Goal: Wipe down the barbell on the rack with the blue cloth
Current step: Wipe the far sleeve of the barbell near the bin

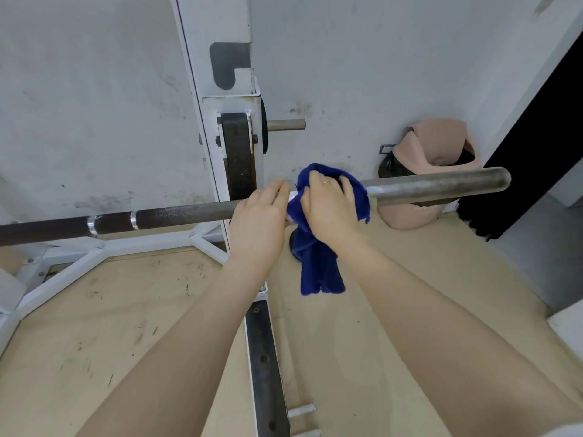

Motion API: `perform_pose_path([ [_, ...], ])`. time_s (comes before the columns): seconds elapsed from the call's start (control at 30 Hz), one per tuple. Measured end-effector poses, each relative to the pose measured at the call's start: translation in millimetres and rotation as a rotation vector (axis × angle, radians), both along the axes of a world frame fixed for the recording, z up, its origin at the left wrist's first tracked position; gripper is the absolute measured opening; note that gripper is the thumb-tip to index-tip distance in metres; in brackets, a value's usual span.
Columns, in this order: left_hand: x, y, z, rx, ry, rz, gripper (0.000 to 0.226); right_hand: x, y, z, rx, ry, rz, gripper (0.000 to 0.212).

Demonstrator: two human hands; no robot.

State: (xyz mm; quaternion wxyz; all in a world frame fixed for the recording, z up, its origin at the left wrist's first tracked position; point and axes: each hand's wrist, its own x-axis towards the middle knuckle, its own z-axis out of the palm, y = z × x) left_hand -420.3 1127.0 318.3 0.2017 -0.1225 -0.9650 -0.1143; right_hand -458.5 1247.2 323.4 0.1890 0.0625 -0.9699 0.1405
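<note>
On rack [220, 99]: one barbell [435, 186]; right hand [328, 209] grips one blue cloth [318, 263], left hand [258, 222] curls round bar.

A deep blue cloth [318, 266]. The bar [189, 212] is dark grey with silver bands. White rack [217, 74], pink bin [438, 146].

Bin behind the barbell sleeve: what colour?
Pale pink bin, with a black liner showing; head view.
</note>
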Motion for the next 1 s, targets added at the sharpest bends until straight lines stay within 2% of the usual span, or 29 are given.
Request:
perform_pose_path([
  [0.07,0.4,0.4,1.8,-0.029,-0.021,0.027,0.057,-12.6,30.2,6.7,0.039,-0.048,-0.053,0.017],
  [0.13,1.6,2.2,2.6,-0.047,-0.025,0.049,0.058,-23.5,66.9,11.7,0.026,-0.078,-0.221,0.018],
  [0.23,7.0,9.8,2.3,-0.017,-0.016,0.082,0.059,-25.0,87.3,5.3,-0.014,-0.054,-0.353,0.019],
  [0.3,10.0,15.1,3.9,-0.022,-0.029,0.111,0.060,-17.3,66.5,-5.4,0.004,-0.008,-0.262,0.023],
  [0.37,10.1,18.0,5.4,-0.030,-0.041,0.139,0.060,-7.7,47.5,-15.2,0.036,0.067,-0.077,0.027],
  [0.5,7.7,19.6,4.8,-0.048,-0.037,0.157,0.058,-13.2,83.0,-12.7,0.084,0.089,0.173,0.027],
  [0.63,11.2,28.0,5.3,-0.076,-0.055,0.233,0.059,-33.1,137.1,-3.9,0.014,0.093,-0.024,0.021],
  [0.73,13.4,54.2,7.0,-0.081,-0.043,0.261,0.061,-34.7,141.4,-8.3,-0.001,0.140,-0.119,0.030],
  [0.9,-3.4,125.3,11.7,-0.041,0.046,0.090,0.061,-33.8,163.9,-26.2,0.065,0.267,0.129,0.033],
  [1.0,-17.5,163.4,7.6,-0.040,0.043,0.038,0.059,-45.8,213.8,-29.0,-0.028,0.294,0.054,0.038],
])
